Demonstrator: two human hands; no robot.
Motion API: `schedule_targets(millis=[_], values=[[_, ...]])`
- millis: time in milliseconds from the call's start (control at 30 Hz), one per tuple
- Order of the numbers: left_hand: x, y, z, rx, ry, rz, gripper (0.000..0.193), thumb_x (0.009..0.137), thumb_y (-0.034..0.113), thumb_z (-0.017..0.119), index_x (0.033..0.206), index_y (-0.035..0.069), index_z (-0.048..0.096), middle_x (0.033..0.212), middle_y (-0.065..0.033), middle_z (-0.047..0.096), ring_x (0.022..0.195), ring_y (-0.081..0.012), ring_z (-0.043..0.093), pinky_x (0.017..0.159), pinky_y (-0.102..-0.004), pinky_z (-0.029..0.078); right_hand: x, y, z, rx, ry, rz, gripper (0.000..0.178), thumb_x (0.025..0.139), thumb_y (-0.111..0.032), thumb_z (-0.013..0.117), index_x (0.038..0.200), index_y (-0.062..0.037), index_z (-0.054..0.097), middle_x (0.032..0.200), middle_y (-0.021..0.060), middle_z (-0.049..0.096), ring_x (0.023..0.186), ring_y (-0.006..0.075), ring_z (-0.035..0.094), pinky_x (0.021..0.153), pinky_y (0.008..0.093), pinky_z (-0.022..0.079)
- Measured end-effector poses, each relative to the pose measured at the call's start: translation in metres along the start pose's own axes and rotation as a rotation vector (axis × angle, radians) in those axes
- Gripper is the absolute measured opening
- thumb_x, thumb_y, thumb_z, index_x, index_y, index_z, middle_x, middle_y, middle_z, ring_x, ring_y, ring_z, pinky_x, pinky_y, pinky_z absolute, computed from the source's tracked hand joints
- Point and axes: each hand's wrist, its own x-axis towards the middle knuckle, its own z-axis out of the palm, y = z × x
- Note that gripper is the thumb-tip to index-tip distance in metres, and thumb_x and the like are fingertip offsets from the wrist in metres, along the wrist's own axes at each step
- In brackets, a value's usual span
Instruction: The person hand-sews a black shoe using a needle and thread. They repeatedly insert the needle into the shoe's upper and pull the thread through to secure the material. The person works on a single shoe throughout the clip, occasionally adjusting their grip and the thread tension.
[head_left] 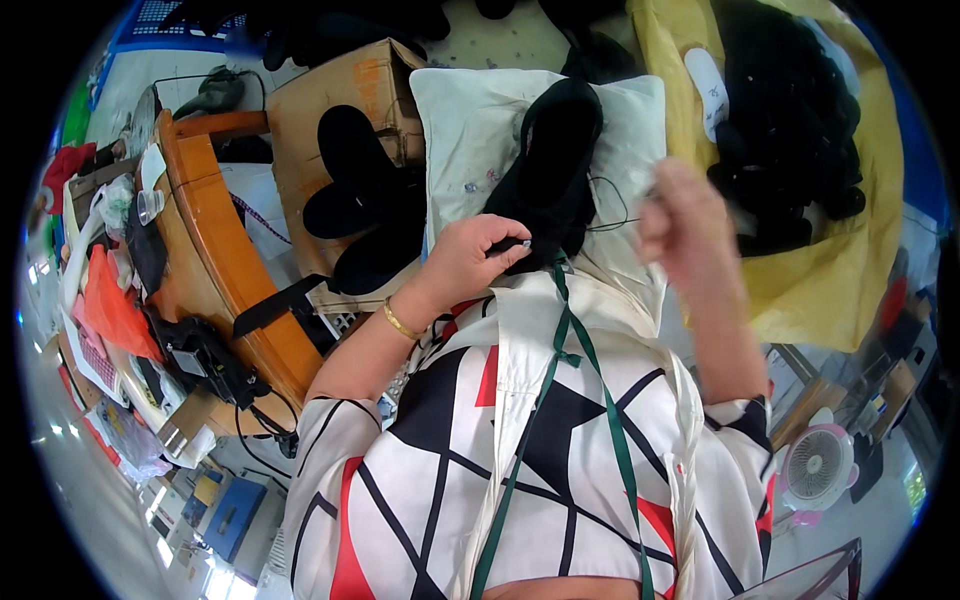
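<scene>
A black shoe (pixel 548 195) lies lengthwise on a white cloth-covered cushion (pixel 462 125) across my lap. At its near end, my left hand (pixel 468 252) is closed, thumb and forefinger pinching the black edge. To the right of the shoe my right hand (pixel 690 225) is raised and blurred by motion, its fingers curled together. A thin dark thread (pixel 612 224) runs from the shoe's right side toward those fingers. Whether a needle is in them is too blurred to tell. Green apron ties (pixel 562 300) hang just below the shoe.
Several black shoe pieces (pixel 350 150) rest by a cardboard box (pixel 300 95) on the left. A yellow sack (pixel 850 290) on the right holds many black pieces and a white insole (pixel 708 90). A wooden table edge (pixel 205 240) stands left; a small fan (pixel 818 465) is lower right.
</scene>
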Motion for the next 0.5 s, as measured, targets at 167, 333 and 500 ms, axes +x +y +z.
schedule_targets(millis=[167,333,500], values=[[-0.007,-0.004,0.004,0.097,0.093,0.17,0.015,0.079,0.01,0.077,0.092,0.006,0.071,0.085,-0.0077,0.07,0.078,-0.0261,0.064,0.07,-0.0339,0.052,-0.046,-0.136,-0.098,0.321,0.099,-0.576,0.01,0.097,0.0,0.049,0.102,0.0034,0.057,0.068,0.0027,0.045,0.058,0.0102,0.04,0.06,0.0228,0.046],[-0.001,-0.005,0.002,0.135,0.115,0.288,0.019,0.075,0.004,0.08,0.091,0.006,0.072,0.085,-0.0066,0.071,0.079,-0.0237,0.064,0.07,-0.0322,0.052,-0.14,-0.261,-0.299,0.058,0.212,-0.92,0.014,0.091,0.004,0.052,0.078,0.0014,0.051,0.073,0.0084,0.054,0.067,0.019,0.054,0.106,0.0442,0.047],[0.001,-0.007,0.003,0.133,0.117,0.277,0.018,0.075,0.002,0.079,0.091,0.005,0.072,0.084,-0.0058,0.071,0.078,-0.0231,0.063,0.07,-0.0312,0.051,-0.202,-0.291,-0.362,-0.259,0.86,-1.2,0.005,0.093,0.0,0.055,0.087,0.0001,0.055,0.079,0.0086,0.058,0.072,0.019,0.058,0.099,0.04,0.05]])
